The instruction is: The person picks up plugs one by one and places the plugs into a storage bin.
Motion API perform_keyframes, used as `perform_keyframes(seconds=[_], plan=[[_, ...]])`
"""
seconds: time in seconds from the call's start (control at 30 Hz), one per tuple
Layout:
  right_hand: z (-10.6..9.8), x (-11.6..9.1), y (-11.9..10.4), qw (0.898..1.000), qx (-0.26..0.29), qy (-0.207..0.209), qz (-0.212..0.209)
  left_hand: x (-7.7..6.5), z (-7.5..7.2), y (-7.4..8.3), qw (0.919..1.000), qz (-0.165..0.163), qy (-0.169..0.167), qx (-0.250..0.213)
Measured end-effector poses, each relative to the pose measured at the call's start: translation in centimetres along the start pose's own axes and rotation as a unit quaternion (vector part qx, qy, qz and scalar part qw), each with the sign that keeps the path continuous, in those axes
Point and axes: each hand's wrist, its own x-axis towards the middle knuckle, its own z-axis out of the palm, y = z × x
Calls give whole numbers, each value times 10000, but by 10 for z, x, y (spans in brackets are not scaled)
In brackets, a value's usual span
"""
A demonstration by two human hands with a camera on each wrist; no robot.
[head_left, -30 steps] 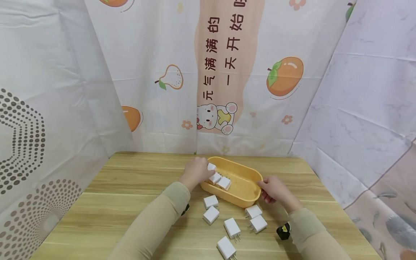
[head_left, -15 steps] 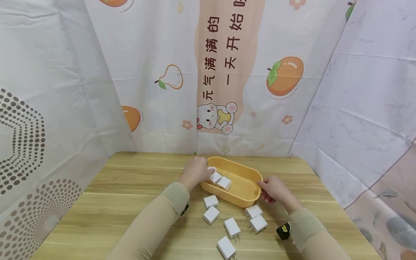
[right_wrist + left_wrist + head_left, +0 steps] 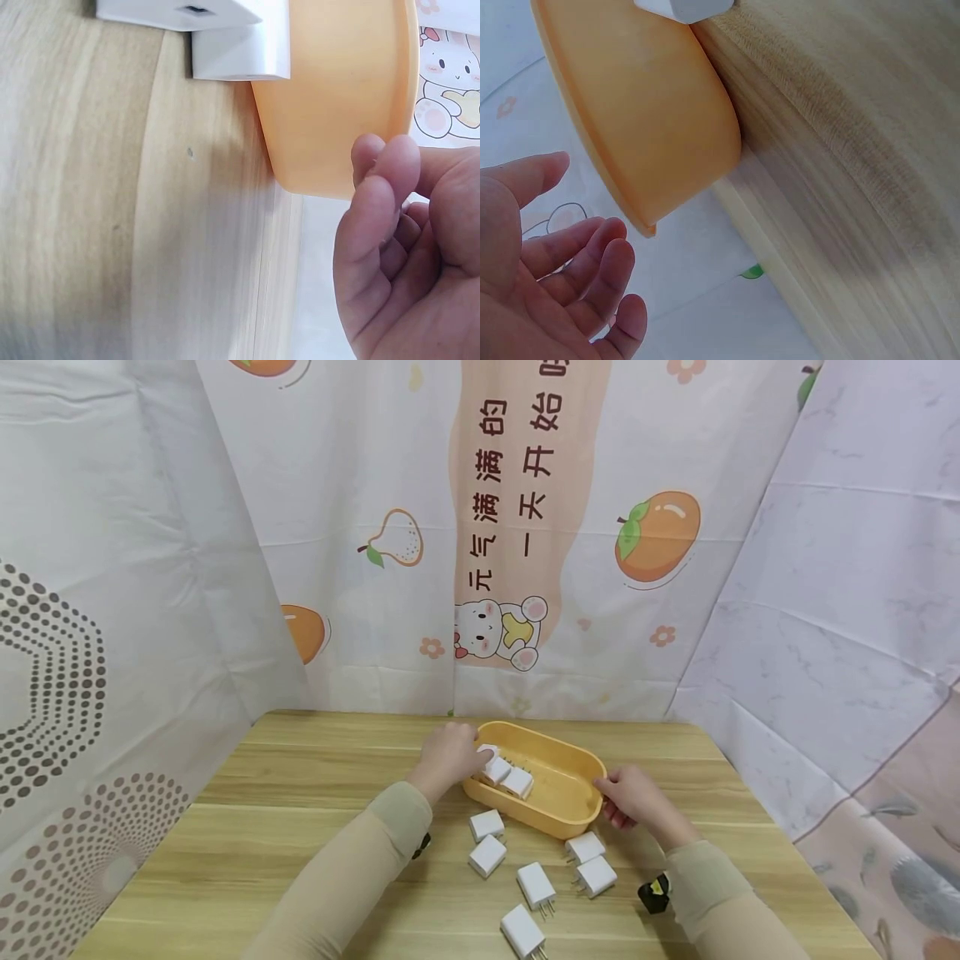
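A yellow oblong plastic basket (image 3: 558,820) stands at the back middle of the table. Inside its left end lie several white plug chargers (image 3: 517,782). My left hand (image 3: 448,758) is over that end, its thumb overlapping the leftmost charger in the head view. The left wrist view shows this hand (image 3: 562,277) with thumb and fingers apart and nothing between them, beside the basket's rim (image 3: 600,165). At the other end, my right hand (image 3: 633,797) pinches the basket's rim between thumb and fingers; the right wrist view shows those fingertips (image 3: 375,184) at the rim.
In front of the basket, several more white chargers (image 3: 536,887) lie loose on the wooden table (image 3: 285,827), prongs showing on most. Two of them (image 3: 596,877) sit close to my right hand. A printed curtain (image 3: 375,635) hangs behind the table's back edge.
My left hand has lowered a charger into the basket's left end, let it go and shifted slightly left. The right hand and basket have stayed in place.
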Motion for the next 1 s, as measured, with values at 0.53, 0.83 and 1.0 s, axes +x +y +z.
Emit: perform_keyframes(seconds=[0.53, 0.83, 1.0], plan=[[-1, 1, 1, 9999, 43, -86, 47, -15, -11, -1, 9987, 461, 148, -175], [0, 1, 1, 10000, 15, -36, 26, -30, -14, 2, 9949, 947, 342, -90], [0, 1, 0, 10000, -8, -80, 34, -40, -16, 5, 9955, 902, 183, -210]])
